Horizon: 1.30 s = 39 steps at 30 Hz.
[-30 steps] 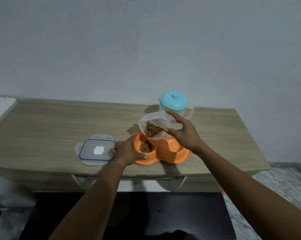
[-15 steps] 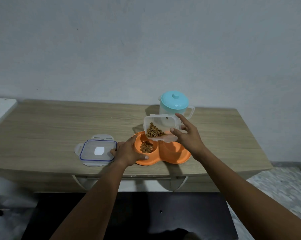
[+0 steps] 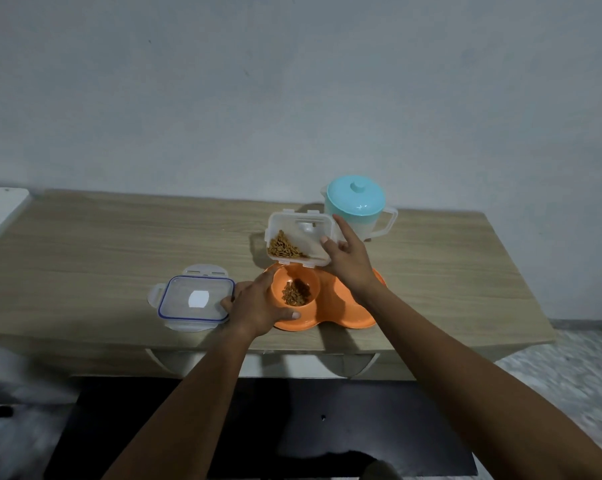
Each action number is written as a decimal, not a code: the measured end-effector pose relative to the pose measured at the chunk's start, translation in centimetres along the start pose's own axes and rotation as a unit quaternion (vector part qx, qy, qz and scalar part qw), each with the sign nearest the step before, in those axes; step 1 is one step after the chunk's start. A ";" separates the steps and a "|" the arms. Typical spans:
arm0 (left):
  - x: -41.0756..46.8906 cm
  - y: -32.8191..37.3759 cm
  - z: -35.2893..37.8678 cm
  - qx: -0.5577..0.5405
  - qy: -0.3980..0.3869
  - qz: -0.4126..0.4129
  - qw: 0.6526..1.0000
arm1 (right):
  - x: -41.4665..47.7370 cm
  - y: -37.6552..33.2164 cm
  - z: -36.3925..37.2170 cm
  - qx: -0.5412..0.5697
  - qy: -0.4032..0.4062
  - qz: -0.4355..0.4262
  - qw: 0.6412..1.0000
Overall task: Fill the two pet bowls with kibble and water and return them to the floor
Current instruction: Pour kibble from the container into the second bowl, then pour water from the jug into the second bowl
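- The lid [image 3: 197,299] lies flat on the surface [image 3: 84,244], at the left, just beside the left hand.
- The left hand [image 3: 258,306] is spread open and pressed on the left rim of the orange double bowl [image 3: 348,313], thumb along the front edge. It should hold the bowl firm so it can't slide.
- The left cup has a small pile of kibble [image 3: 296,292]. The right cup looks empty (part is hidden by the arm).
- The right hand [image 3: 344,261] is closed on the clear box [image 3: 301,242], held in the air just above the left cup, one finger pointing up. Tip it slowly, or kibble may spill.
- The jug [image 3: 356,209] with the blue top stands behind, likely for the water.
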State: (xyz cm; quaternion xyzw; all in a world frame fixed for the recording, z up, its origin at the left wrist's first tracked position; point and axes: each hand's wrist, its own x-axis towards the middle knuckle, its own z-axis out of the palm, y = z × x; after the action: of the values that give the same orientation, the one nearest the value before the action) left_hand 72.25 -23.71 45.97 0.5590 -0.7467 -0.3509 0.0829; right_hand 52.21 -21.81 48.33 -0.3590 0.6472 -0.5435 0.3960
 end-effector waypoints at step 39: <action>1.9 3.1 -1.0 0.217 -0.041 0.017 0.975 | 2.5 -2.6 -3.0 -0.139 0.321 -0.113 0.930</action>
State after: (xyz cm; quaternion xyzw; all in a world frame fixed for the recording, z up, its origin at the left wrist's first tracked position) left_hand 69.66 -25.44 48.11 0.5356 -0.8174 -0.2016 -0.0652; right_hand 48.56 -23.21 50.87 -0.2876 0.7638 -0.5758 0.0490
